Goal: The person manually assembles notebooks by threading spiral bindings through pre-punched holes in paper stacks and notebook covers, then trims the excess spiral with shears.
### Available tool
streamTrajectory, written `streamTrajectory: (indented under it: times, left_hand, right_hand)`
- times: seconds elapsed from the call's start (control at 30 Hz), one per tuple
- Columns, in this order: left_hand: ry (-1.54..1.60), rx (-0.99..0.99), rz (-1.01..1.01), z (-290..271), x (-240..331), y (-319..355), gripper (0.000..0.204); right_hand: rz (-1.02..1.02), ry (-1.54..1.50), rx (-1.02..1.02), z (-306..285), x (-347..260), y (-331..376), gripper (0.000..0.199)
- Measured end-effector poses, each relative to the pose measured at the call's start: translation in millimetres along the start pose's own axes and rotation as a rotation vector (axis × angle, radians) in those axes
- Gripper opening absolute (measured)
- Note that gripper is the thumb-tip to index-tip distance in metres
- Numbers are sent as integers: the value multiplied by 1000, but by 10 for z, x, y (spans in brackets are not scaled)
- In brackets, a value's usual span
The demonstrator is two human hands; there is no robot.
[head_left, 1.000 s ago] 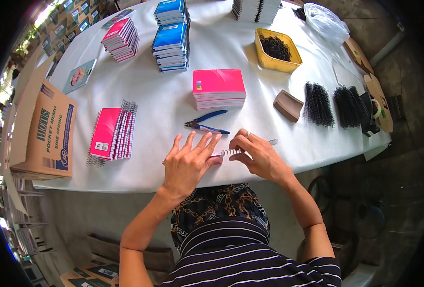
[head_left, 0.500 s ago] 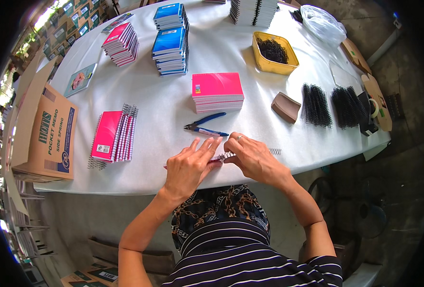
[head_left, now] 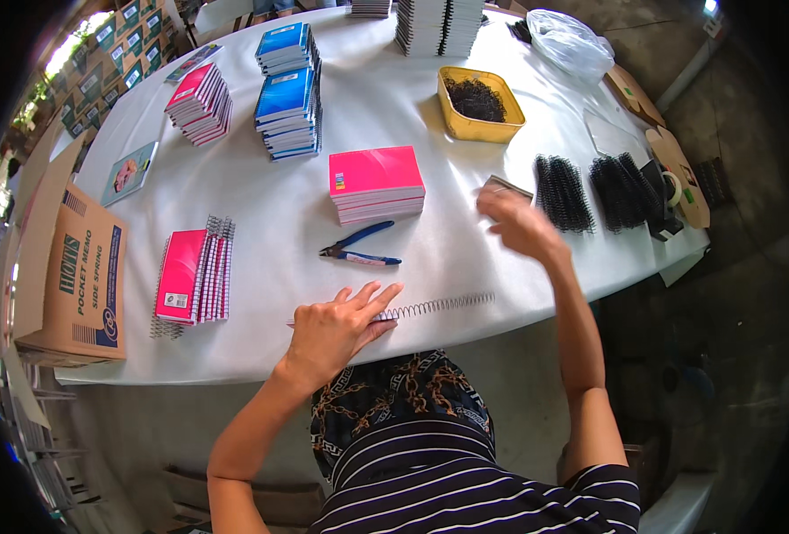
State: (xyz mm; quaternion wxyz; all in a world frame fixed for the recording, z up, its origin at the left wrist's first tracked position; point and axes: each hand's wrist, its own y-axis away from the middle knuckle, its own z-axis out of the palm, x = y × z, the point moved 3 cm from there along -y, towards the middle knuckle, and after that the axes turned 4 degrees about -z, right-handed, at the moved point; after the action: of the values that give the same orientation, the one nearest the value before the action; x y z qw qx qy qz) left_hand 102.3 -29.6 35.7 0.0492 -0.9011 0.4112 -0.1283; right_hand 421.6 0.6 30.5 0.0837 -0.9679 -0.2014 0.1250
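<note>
Left hand (head_left: 328, 336), fingers loosely spread, holds notebook (head_left: 387, 318) near front edge of table (head_left: 256, 345), wire coil (head_left: 448, 304) trailing right; blurred right hand (head_left: 523, 224) over brown block (head_left: 509, 185), grip unclear; binding apparently midway, next move seemingly calling for coil driven farther in

Right hand: your hand (head_left: 521, 222) is off the wire coil (head_left: 448, 304), now over the brown block (head_left: 512, 186); motion-blurred, contact unclear.
Coil: your right fingers no longer cover it; its run lies exposed.
Block: fully visible before, now mostly hidden.
View: your tabletop (head_left: 448, 258) sits further left.
</note>
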Motion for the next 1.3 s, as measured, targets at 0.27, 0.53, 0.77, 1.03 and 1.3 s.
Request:
streamTrajectory:
  times: [0.27,0.53,0.77,1.03,1.3]
  left_hand:
    - [-38,-13,113,-32,-1,20,66]
    - [-50,-22,-91,-80,-274,160,85]
    - [-96,-95,-143,-59,-302,54,90]
    - [-50,115,-72,-76,-352,22,92]
    - [-127,145,-80,-115,-433,89,86]
  right_hand:
    - [626,257,-64,475,170,-127,80]
    - [-114,-1144,-234,-120,-622,-264,45]
    - [-262,-1361,-477,255,-881,-467,45]
    - [-213,-1227,-446,192,-1080,-518,53]
    - [-155,-992,-453,377,-1134,-629,49]
